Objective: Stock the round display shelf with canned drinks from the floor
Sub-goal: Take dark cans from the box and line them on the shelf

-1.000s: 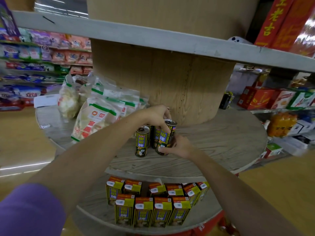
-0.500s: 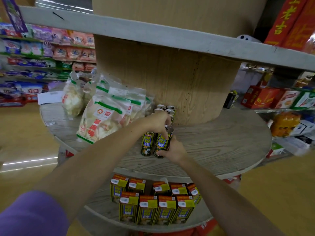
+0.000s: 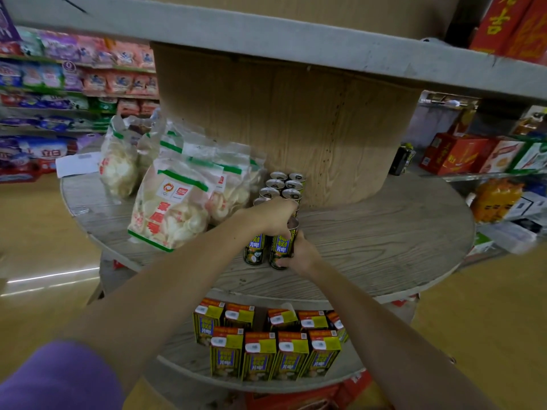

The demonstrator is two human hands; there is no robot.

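Two black-and-yellow drink cans stand side by side on the round wooden shelf [image 3: 384, 232]. My left hand [image 3: 272, 216] reaches over their tops, fingers curled down on the left can [image 3: 254, 251] and the rim of the right can [image 3: 281, 250]. My right hand [image 3: 300, 253] grips the right can from its right side and base. Behind my hands, a double row of several more cans [image 3: 284, 186] runs back to the wooden centre column [image 3: 296, 128].
Bags of white crackers [image 3: 174, 208] lie on the shelf to the left of the cans. Yellow drink cartons [image 3: 266, 350] fill the lower round shelf. A grey upper shelf [image 3: 296, 42] overhangs. Store racks with boxes stand at left and right.
The two cans have come down from a tilted, lifted hold to stand on the shelf in front of the row. Both hands stay on them.
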